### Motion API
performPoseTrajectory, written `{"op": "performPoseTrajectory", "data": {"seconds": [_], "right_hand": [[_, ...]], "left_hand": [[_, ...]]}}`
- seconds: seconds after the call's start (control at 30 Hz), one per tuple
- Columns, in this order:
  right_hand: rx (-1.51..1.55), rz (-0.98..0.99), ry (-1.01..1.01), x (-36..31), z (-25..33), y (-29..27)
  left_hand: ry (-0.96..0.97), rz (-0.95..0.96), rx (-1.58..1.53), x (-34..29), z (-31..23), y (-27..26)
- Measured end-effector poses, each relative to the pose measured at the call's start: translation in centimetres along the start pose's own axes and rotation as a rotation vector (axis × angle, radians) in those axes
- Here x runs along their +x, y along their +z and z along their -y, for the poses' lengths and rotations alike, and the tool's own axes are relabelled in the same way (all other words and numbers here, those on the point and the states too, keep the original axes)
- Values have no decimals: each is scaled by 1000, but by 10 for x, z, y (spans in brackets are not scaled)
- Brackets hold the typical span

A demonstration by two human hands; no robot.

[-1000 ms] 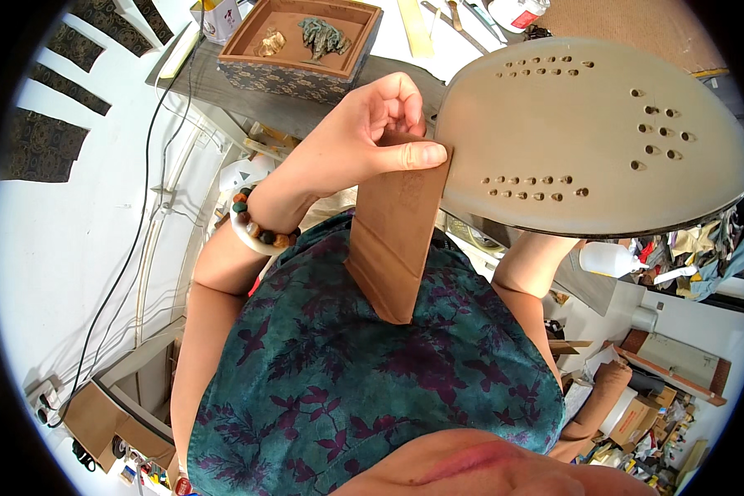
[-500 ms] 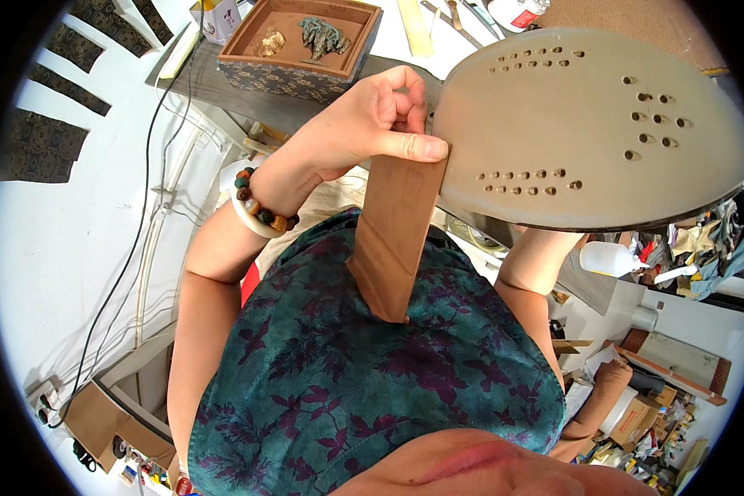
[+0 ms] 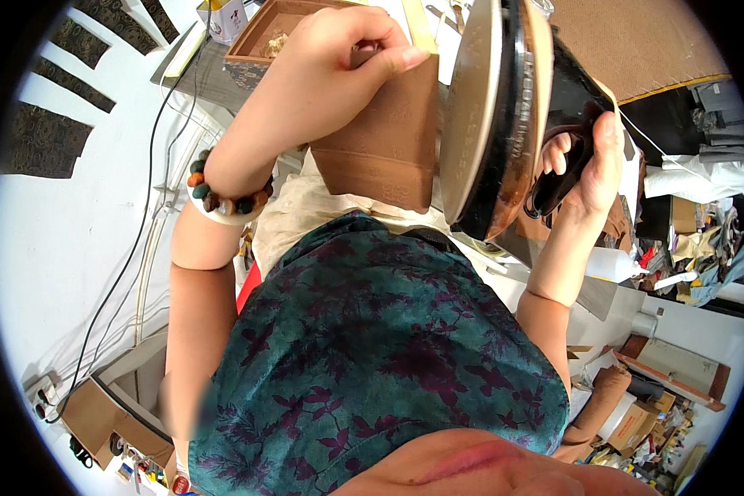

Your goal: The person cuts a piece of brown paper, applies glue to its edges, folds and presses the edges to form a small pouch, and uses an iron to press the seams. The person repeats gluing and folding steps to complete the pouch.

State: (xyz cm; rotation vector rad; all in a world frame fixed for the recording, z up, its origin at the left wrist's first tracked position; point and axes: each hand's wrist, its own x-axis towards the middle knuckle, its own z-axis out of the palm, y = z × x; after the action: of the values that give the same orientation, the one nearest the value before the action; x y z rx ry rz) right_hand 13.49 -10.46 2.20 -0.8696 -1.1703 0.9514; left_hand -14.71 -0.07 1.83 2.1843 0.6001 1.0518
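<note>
Here's the left hand (image 3: 335, 70), thumb and curled fingers pinched together on the top edge of a brown panel (image 3: 380, 136), which hangs upright in front of the body, near the worktop (image 3: 213, 87). Looks like leather or something like it: light, I'd judge, firm enough to keep its shape, yet able to bend and mark, so that edge grip suits it.

Over to the right hand (image 3: 593, 169), wrapped through the handle of a dark iron (image 3: 517, 136), tipped on its side, pale soleplate turned to the panel and just beside it. That one's surely heavier, stiff, slick-bodied; the handle's the place to hold, because the plate may be hot. Can't tell from here.
</note>
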Motion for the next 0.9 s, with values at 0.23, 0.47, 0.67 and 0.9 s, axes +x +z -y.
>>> {"op": "performPoseTrajectory", "data": {"seconds": [0.23,0.47,0.67,0.9], "right_hand": [[-128,43,69,11,-5,6],[-245,36,160,16,-9,-4],[-663,66,-208,117,4,12],[-816,520,-329,352,-48,128]], "left_hand": [[-151,760,-100,41,-32,-69],[-193,-199,-31,-6,27,-14],[-363,-435,-562,-40,59,-44],[-421,-820,-862,-78,93,-52]]}}
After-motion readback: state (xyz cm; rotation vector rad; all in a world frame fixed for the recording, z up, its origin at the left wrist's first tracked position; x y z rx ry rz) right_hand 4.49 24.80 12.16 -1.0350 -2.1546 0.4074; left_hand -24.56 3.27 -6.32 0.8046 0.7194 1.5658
